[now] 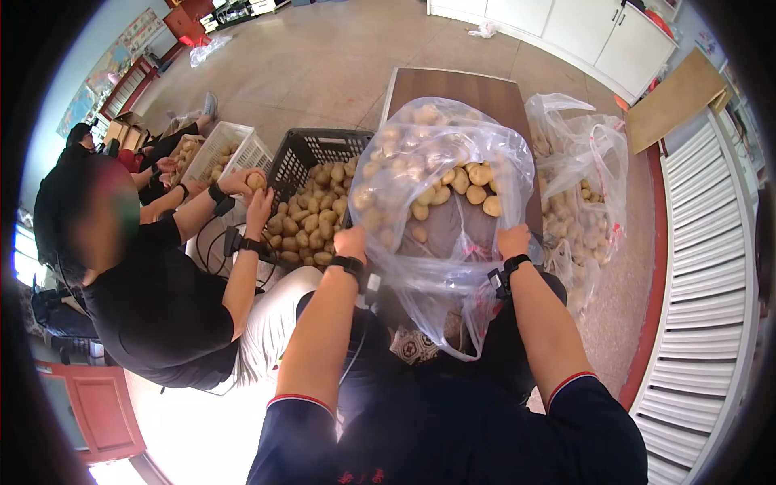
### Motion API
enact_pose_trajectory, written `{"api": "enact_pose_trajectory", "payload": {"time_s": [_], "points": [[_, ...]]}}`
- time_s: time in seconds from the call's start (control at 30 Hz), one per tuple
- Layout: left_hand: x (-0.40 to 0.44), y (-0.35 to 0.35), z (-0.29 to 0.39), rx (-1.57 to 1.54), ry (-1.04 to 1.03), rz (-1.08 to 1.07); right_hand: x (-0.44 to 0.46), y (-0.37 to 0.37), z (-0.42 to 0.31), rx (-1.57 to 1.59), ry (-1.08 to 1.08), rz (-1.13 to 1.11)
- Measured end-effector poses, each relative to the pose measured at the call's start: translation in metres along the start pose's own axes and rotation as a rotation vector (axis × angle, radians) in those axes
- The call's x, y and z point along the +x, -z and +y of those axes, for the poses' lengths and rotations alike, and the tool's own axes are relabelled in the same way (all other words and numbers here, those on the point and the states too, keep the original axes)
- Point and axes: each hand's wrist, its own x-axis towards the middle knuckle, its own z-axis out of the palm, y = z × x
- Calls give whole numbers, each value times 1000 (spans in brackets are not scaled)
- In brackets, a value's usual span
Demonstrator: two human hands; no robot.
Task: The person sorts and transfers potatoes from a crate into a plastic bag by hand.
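Note:
A large clear plastic bag lies on a brown board in front of me, its mouth toward my lap. Potatoes fill the far and left parts of the bag. My left hand is closed on the bag's left edge. On the right edge, my right hand grips the plastic too. Both hands are at about the same height, with the bag spread between them. Loose handles of the bag hang over the near side.
At left, a person in black holds a potato beside a black crate of potatoes. Behind are a white crate and another person. Bagged potatoes stand at right, near a white radiator.

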Motion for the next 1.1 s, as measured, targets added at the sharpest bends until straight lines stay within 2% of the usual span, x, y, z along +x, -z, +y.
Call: {"api": "enact_pose_trajectory", "payload": {"time_s": [0.07, 0.1, 0.17, 0.23, 0.27, 0.33, 0.4, 0.47, 0.5, 0.57, 0.6, 0.63, 0.67, 0.7, 0.8, 0.93, 0.97, 1.0, 1.03, 1.1], "points": [[-12, -10, 6, 604, -244, 24, 5, -7, 8, 31, 21, 24], [-18, -23, 6, 606, -249, 21, 11, -18, 19, 30, 16, 26], [-19, -55, -3, 571, -290, 39, 29, -40, 38, 162, 62, -180], [-1, -95, -25, 192, -235, 45, 24, -36, 32, 284, 43, -213], [20, -120, -42, -262, -141, 28, 20, -34, 28, 407, 21, -250], [48, -151, -67, -867, -63, -28, 14, -32, 21, 390, 85, -178], [54, -158, -73, -981, -121, -78, 10, -30, 16, 375, 153, -112], [70, -173, -87, -820, -265, -2, 5, -27, 11, 580, 4, -196], [73, -176, -90, -766, -313, 25, 3, -25, 8, 582, 6, -194], [23, -122, -38, 135, -377, 74, -3, -24, 7, 1017, -355, -365], [2, -101, -16, 411, -398, 81, -6, -24, 6, 1017, -353, -365], [-11, -89, -3, 526, -407, 75, -9, -25, 3, 866, -352, -328], [-23, -81, 6, 616, -414, 83, -11, -25, 0, 718, -347, -290], [-25, -81, 8, 607, -419, 54, -15, -22, -2, 724, -341, -289], [-19, -89, 1, 467, -401, 16, -26, -8, -3, 895, -375, -668], [-2, -113, -13, 556, -460, 212, -32, -14, 9, 701, -305, -617], [26, -139, -32, 69, -316, 243, -37, -12, 11, 705, -300, -613], [42, -152, -43, -171, -238, 243, -44, -10, 13, 500, -100, -547], [56, -165, -53, -417, -166, 263, -54, -5, 12, 478, -132, -502], [63, -168, -55, -375, -240, 282, -64, 2, 11, 459, -162, -452]]}}
